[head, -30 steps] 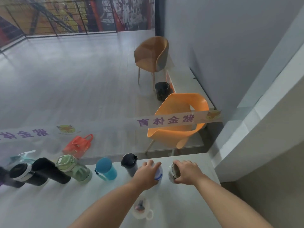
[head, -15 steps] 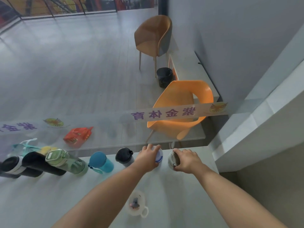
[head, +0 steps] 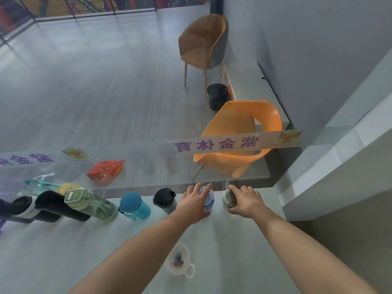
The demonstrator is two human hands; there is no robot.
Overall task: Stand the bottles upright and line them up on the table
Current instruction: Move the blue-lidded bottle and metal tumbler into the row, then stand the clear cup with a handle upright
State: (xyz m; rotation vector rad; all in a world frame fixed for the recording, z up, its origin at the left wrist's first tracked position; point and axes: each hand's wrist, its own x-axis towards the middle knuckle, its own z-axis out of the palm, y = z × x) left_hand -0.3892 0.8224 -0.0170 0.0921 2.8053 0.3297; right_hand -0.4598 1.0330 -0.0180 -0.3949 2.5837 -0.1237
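The white bottle point(head: 209, 199) is gripped by the left hand point(head: 195, 202), the steel bottle point(head: 228, 198) by the right hand point(head: 246, 200). Both are held upright (axes vertical), just apart, right of the black bottle point(head: 164, 197) at the far edge of the table point(head: 63, 251).

Orange chair point(head: 237, 132) is seen behind glass panel point(head: 148, 179), crossed by strip with purple lettering point(head: 216, 144). Brown chair point(head: 203, 41) is set further back, black bin point(head: 216, 98) between the two, beside low white shelf point(head: 248, 81). Red bag point(head: 105, 171) is laid on floor point(head: 84, 81), left. Small white handled cup point(head: 180, 261) is seen nearest the camera, dark item inside.
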